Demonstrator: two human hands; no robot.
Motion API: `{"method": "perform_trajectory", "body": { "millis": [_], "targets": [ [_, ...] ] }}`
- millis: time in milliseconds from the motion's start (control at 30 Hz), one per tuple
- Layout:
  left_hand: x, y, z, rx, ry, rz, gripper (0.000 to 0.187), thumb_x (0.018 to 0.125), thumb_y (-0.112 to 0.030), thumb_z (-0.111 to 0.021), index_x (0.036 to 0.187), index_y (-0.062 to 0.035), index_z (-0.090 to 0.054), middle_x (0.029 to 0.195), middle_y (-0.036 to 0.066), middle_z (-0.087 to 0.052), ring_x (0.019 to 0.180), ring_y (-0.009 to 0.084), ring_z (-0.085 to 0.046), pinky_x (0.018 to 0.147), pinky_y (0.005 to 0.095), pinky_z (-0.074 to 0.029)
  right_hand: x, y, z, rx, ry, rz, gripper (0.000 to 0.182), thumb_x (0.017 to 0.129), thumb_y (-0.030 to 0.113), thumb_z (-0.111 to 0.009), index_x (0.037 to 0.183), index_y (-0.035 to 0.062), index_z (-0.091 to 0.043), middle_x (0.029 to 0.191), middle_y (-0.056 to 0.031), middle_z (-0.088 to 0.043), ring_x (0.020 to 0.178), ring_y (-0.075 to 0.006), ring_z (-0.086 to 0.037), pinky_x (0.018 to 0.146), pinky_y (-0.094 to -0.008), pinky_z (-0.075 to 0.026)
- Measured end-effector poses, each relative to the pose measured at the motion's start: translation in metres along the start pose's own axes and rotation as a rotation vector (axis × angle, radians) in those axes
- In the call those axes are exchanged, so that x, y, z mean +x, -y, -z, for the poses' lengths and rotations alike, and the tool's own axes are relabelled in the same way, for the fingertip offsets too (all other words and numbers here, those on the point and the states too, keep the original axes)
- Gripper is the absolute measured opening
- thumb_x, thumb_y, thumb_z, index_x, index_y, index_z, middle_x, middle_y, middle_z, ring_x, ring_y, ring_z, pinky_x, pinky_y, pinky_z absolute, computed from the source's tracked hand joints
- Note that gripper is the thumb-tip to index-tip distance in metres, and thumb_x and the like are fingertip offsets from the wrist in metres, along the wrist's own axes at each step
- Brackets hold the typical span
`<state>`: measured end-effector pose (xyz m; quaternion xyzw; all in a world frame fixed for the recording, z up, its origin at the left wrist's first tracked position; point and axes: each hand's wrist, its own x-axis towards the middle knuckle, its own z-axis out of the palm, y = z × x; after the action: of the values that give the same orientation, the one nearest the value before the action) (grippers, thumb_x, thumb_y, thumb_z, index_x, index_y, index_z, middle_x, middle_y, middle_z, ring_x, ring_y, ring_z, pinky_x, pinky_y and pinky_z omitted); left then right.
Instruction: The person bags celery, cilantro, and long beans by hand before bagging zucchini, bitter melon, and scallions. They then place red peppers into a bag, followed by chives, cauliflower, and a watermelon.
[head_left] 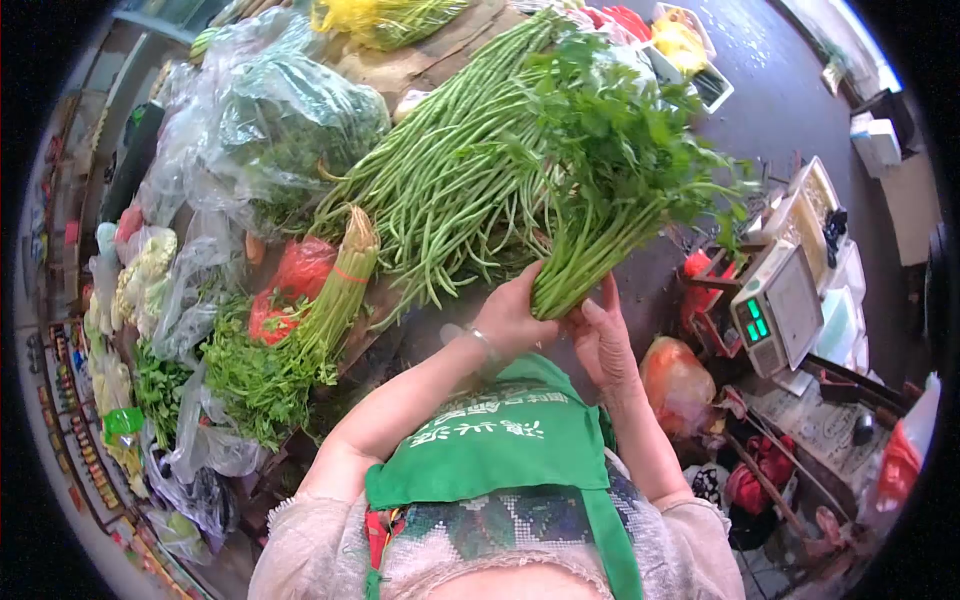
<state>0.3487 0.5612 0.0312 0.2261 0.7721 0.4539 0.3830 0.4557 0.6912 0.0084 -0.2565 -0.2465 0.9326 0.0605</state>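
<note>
A large leafy green bunch (610, 190) with thin stalks is held up in front of the green apron, leaves pointing away. My left hand (515, 310), with a bracelet at the wrist, grips the stalk ends from the left. On the right side of the stalk ends is my right hand (603, 335), its fingers partly behind the stalks and its thumb up against them. Behind the bunch lies a wide pile of long green beans (450, 170). A tied bunch of celery-like stems (345, 275) with a red band rests to the left, its leaves toward me.
Clear plastic bags of greens (290, 110) lie at the upper left, with a red bag (300, 280) below. A scale (775, 310) with a lit green display stands at the right. An orange-filled plastic bag (675, 385) sits near my right forearm. White boxes (700, 75) are beyond the beans.
</note>
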Motion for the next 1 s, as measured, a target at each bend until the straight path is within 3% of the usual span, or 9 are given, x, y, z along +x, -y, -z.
{"method": "perform_trajectory", "body": {
  "millis": [233, 300, 367, 433, 567, 700, 833, 900, 1000],
  "targets": [
    [-0.019, 0.010, 0.020, -0.118, -0.141, -0.008, 0.074, 0.066, -0.013, -0.070, 0.134, -0.0009, -0.042, 0.104, 0.015, -0.066, 0.088, 0.0208, -0.067, 0.077, 0.0317, -0.054, 0.006, -0.002, 0.008, -0.176, -0.017, -0.045, 0.080, 0.086, 0.018, -0.065, 0.149, 0.0212, -0.016, 0.139, -0.0155, -0.044, 0.123, -0.0278, -0.049, 0.100, -0.0429, -0.040],
    [-0.024, 0.012, 0.023, -0.565, -0.022, -0.099, 0.074, 0.073, -0.011, -0.073, 0.138, -0.0001, -0.038, 0.113, 0.012, -0.063, 0.094, 0.0189, -0.064, 0.080, 0.0323, -0.053, 0.006, -0.003, 0.010, -0.272, 0.057, -0.053, 0.076, 0.087, 0.015, -0.063, 0.148, 0.0180, -0.020, 0.140, -0.0160, -0.043, 0.125, -0.0273, -0.048, 0.103, -0.0421, -0.038],
    [-0.034, -0.018, 0.035, -0.529, -0.033, -0.225, 0.077, 0.076, -0.005, -0.071, 0.142, -0.0012, -0.033, 0.113, 0.008, -0.062, 0.094, 0.0142, -0.062, 0.080, 0.0295, -0.052, 0.008, -0.006, 0.005, -0.285, 0.288, -0.044, 0.086, 0.073, 0.008, -0.073, 0.145, 0.0126, -0.026, 0.134, -0.0143, -0.047, 0.120, -0.0270, -0.050, 0.098, -0.0392, -0.042],
    [-0.034, -0.030, 0.033, -0.639, -0.053, -0.279, 0.078, 0.072, -0.013, -0.076, 0.138, -0.0007, -0.038, 0.122, 0.009, -0.057, 0.110, 0.0150, -0.053, 0.097, 0.0308, -0.042, 0.009, 0.011, -0.016, -0.672, 0.339, -0.297, 0.084, 0.063, 0.004, -0.074, 0.138, 0.0060, -0.037, 0.126, -0.0109, -0.053, 0.113, -0.0241, -0.055, 0.093, -0.0366, -0.046],
    [-0.041, -0.040, 0.049, -0.619, -0.058, -0.250, 0.080, 0.071, -0.016, -0.080, 0.137, -0.0017, -0.038, 0.124, 0.007, -0.054, 0.111, 0.0135, -0.051, 0.097, 0.0316, -0.042, 0.014, 0.009, -0.038, -0.559, 0.476, -0.446, 0.072, 0.064, 0.004, -0.075, 0.130, 0.0015, -0.045, 0.114, -0.0063, -0.060, 0.103, -0.0206, -0.059, 0.086, -0.0328, -0.049],
    [-0.071, -0.017, 0.090, -0.669, -0.193, -0.197, 0.070, 0.074, -0.016, -0.077, 0.133, -0.0007, -0.044, 0.125, 0.012, -0.056, 0.114, 0.0209, -0.055, 0.099, 0.0362, -0.043, 0.000, 0.019, -0.087, -0.751, 0.444, -0.279, 0.070, 0.067, 0.011, -0.078, 0.129, 0.0022, -0.046, 0.109, -0.0087, -0.063, 0.100, -0.0220, -0.061, 0.085, -0.0330, -0.049],
    [-0.083, 0.001, 0.107, -1.295, -0.156, -0.464, 0.074, 0.079, -0.036, -0.067, 0.136, 0.0042, -0.042, 0.129, 0.018, -0.055, 0.115, 0.0312, -0.056, 0.100, 0.0452, -0.044, 0.018, 0.022, -0.087, -1.475, 0.664, -0.195, 0.072, 0.070, 0.028, -0.078, 0.130, 0.0051, -0.046, 0.108, -0.0197, -0.063, 0.101, -0.0306, -0.062, 0.088, -0.0371, -0.048],
    [-0.087, 0.025, 0.093, -1.459, -0.437, -0.311, 0.072, 0.081, -0.034, -0.065, 0.137, 0.0037, -0.040, 0.127, 0.018, -0.055, 0.114, 0.0308, -0.056, 0.100, 0.0447, -0.045, 0.021, 0.014, -0.088, -1.510, 0.731, -0.158, 0.073, 0.069, 0.027, -0.078, 0.130, 0.0049, -0.045, 0.110, -0.0197, -0.062, 0.103, -0.0304, -0.061, 0.088, -0.0378, -0.047],
    [-0.093, 0.040, 0.068, -1.524, -0.486, -0.212, 0.056, 0.084, -0.022, -0.063, 0.132, 0.0025, -0.046, 0.123, 0.016, -0.058, 0.111, 0.0282, -0.058, 0.098, 0.0421, -0.046, 0.019, -0.014, -0.102, -1.434, 0.708, -0.092, 0.071, 0.067, 0.019, -0.080, 0.127, 0.0010, -0.046, 0.110, -0.0145, -0.062, 0.100, -0.0190, -0.061, 0.086, -0.0318, -0.049]
  ]
}}
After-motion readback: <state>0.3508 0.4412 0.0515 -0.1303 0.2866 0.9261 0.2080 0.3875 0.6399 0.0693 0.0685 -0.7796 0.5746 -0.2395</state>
